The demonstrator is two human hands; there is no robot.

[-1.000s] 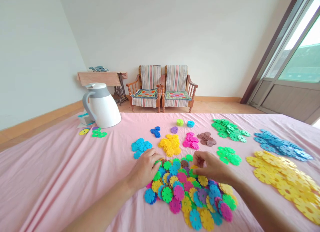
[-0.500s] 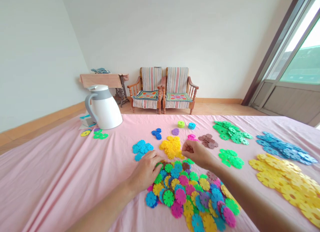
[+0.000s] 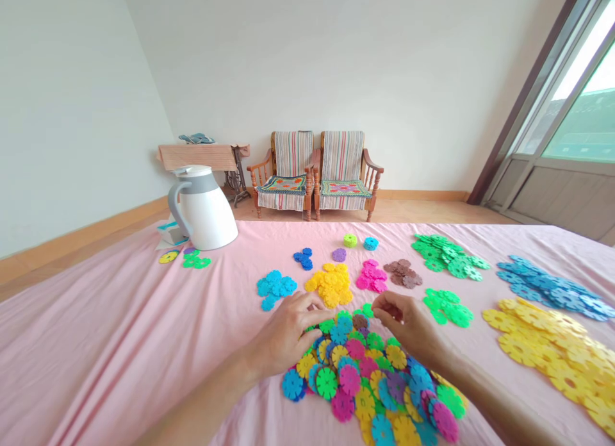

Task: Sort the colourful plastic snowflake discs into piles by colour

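A mixed heap of colourful notched discs (image 3: 355,375) lies in front of me on the pink cloth. My left hand (image 3: 291,330) rests over the heap's far left edge, thumb and fingers apart, on or just above green discs. At the far right edge my right hand (image 3: 401,318) has its fingertips close together beside a green disc (image 3: 368,309); whether it holds anything is hidden. Beyond my hands lie small sorted piles: light blue (image 3: 275,287), yellow (image 3: 330,284), pink (image 3: 371,277), brown (image 3: 402,273), dark blue (image 3: 303,259) and purple (image 3: 339,255).
Green piles (image 3: 448,307), a blue pile (image 3: 552,284) and large yellow discs (image 3: 557,356) spread on the right. A white and grey jug (image 3: 209,212) stands at the back left, near a few loose discs (image 3: 196,260). Two wooden chairs (image 3: 342,167) stand beyond the table.
My right hand has moved back from the yellow pile toward the heap, uncovering the pink pile. My left hand has shifted slightly right, its fingers extending further over the heap. The view has shifted slightly.
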